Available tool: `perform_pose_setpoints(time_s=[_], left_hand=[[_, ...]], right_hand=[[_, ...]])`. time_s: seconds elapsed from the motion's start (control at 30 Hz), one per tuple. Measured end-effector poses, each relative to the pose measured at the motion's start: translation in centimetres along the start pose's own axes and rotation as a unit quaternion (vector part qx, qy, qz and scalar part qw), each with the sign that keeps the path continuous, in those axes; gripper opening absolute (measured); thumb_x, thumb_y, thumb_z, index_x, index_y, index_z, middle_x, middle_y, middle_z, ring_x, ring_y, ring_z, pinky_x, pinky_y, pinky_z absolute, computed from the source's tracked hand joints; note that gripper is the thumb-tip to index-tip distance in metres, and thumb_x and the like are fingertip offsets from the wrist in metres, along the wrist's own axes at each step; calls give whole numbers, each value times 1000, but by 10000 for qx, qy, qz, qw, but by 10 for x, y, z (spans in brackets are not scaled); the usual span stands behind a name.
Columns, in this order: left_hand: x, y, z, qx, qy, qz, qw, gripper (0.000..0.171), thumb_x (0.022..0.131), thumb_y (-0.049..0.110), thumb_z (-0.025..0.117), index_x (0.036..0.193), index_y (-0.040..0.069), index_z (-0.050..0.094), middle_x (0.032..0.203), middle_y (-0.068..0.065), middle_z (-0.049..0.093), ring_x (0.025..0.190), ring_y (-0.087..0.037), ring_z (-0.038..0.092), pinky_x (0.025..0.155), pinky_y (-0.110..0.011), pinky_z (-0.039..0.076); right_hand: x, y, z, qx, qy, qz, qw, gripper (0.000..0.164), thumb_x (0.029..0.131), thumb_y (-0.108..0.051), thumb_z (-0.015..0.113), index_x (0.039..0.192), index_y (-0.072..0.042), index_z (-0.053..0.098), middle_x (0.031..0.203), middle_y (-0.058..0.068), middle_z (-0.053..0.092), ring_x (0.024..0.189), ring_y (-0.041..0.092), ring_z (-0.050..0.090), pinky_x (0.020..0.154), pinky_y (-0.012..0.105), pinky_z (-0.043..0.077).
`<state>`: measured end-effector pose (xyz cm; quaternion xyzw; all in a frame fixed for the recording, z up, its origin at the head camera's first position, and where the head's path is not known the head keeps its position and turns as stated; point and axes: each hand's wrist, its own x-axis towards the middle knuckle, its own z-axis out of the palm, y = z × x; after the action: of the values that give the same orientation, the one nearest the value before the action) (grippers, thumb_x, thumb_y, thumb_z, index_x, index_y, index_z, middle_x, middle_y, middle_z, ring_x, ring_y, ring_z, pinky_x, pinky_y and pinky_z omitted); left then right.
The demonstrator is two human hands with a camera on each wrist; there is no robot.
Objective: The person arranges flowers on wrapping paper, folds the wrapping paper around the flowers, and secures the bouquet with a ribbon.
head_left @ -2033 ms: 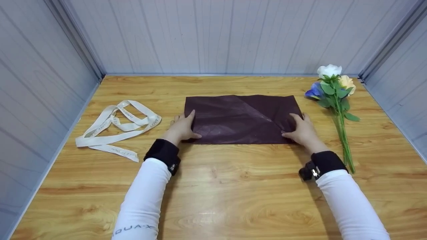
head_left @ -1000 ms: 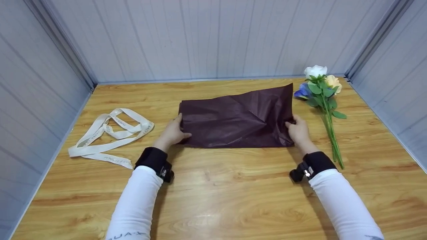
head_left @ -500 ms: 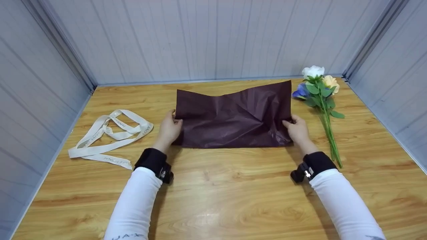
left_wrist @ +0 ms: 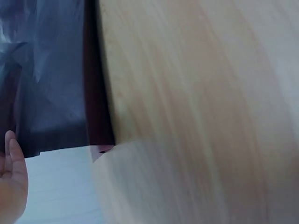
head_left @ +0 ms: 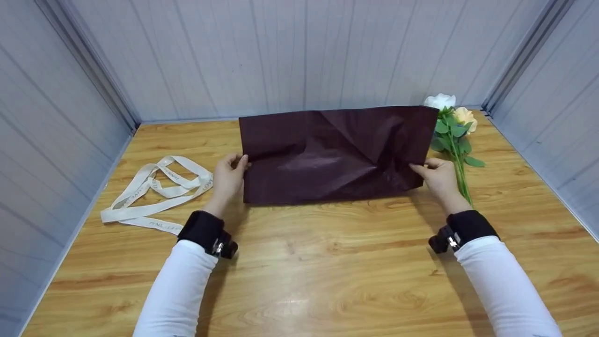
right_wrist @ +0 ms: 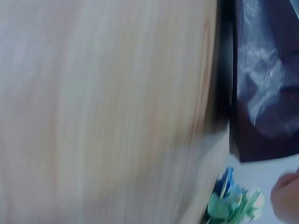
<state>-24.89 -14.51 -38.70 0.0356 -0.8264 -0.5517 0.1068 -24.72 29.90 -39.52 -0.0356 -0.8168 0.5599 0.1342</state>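
A folded, creased sheet of dark maroon wrapping paper (head_left: pixel 327 159) is held between both hands, tilted up with its lower edge close over the table. My left hand (head_left: pixel 228 180) pinches its left short edge between thumb and fingers. At the opposite short edge my right hand (head_left: pixel 439 180) pinches it the same way. In the left wrist view the paper (left_wrist: pixel 51 93) shows folded layers at its corner, with the left hand (left_wrist: pixel 11 182) at its end. The paper (right_wrist: pixel 266 93) fills the right side of the right wrist view, and part of the right hand (right_wrist: pixel 286 198) shows below it.
A cream ribbon with printed lettering (head_left: pixel 154 206) lies in loops on the wooden table (head_left: pixel 309 271) at left. Flowers with green stems (head_left: pixel 456 150) lie at back right, partly hidden behind the paper. Panelled walls (head_left: pixel 281 56) enclose the table's back and sides.
The paper lay flat; its right end was raised first, then its left. It now stands higher and farther right, covering the blue flower. Both hands went from resting at its ends to pinching them.
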Motion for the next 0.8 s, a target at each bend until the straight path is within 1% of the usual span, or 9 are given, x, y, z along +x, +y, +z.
perform_pose_setpoints(time_s=[0.07, 0.17, 0.23, 0.37, 0.43, 0.53, 0.63, 0.7, 0.8], left_hand=[[-2, 1, -3, -95, -26, 113, 9999, 24, 98, 16, 52, 96, -4, 65, 94, -15, 67, 85, -14, 61, 72, -16, 45], [-6, 1, -12, -202, -84, 231, 9995, 23, 97, 15, 53, 97, -5, 65, 93, -13, 68, 81, -7, 61, 71, -17, 47], [-10, 1, -20, -211, -86, 293, 9993, 24, 97, 15, 53, 97, -5, 66, 89, -9, 68, 78, -3, 60, 72, -18, 48], [-16, 2, -33, -196, -2, 524, 9984, 25, 97, 14, 53, 95, -7, 66, 78, 4, 64, 71, 0, 55, 70, -18, 46], [-19, 3, -38, -148, 44, 684, 9975, 25, 97, 14, 54, 94, -7, 66, 75, 7, 61, 68, -1, 51, 67, -18, 42], [-24, 4, -45, -37, -2, 841, 9964, 24, 96, 14, 55, 96, -7, 68, 78, 7, 62, 68, -2, 49, 65, -17, 40], [-30, 3, -53, 162, -190, 849, 9961, 23, 95, 14, 56, 97, -6, 69, 82, 8, 64, 68, -2, 48, 63, -17, 40], [-33, 3, -57, 257, -371, 809, 9957, 21, 95, 13, 57, 97, -5, 69, 80, 9, 63, 63, -1, 46, 58, -17, 38], [-38, 2, -62, 224, -719, 800, 9939, 19, 93, 12, 59, 95, -5, 69, 75, 13, 60, 54, -1, 41, 52, -18, 35]], right_hand=[[-2, 2, -9, 159, -229, 1, 9996, 17, 83, -7, 71, 78, -22, 77, 56, -25, 58, 59, -5, 50, 58, 11, 40], [-5, 7, -16, 392, -610, -32, 9974, 24, 84, -6, 70, 80, -30, 74, 69, -27, 66, 74, -9, 59, 72, 9, 45], [-6, 10, -19, 472, -849, 0, 9953, 27, 85, -7, 69, 79, -34, 72, 73, -28, 67, 81, -10, 60, 77, 9, 45], [-10, 16, -21, 679, -1395, 138, 9878, 30, 88, -7, 66, 81, -35, 72, 79, -25, 68, 85, -8, 61, 80, 11, 45], [-12, 17, -23, 835, -1617, 206, 9831, 31, 88, -6, 65, 82, -36, 73, 81, -23, 70, 86, -7, 61, 79, 12, 45], [-15, 19, -25, 1351, -1865, 316, 9726, 34, 88, 0, 63, 81, -31, 75, 82, -17, 72, 81, -3, 63, 74, 14, 48], [-17, 20, -29, 1964, -2310, 404, 9521, 36, 87, 6, 60, 84, -26, 77, 85, -12, 73, 81, -1, 64, 71, 15, 49], [-17, 22, -32, 2380, -2793, 443, 9292, 38, 88, 10, 56, 89, -21, 77, 90, -9, 73, 84, 1, 65, 73, 16, 51], [-18, 26, -38, 2622, -3472, 439, 8993, 38, 89, 12, 52, 92, -17, 77, 88, -8, 73, 80, 3, 65, 74, 17, 52]])
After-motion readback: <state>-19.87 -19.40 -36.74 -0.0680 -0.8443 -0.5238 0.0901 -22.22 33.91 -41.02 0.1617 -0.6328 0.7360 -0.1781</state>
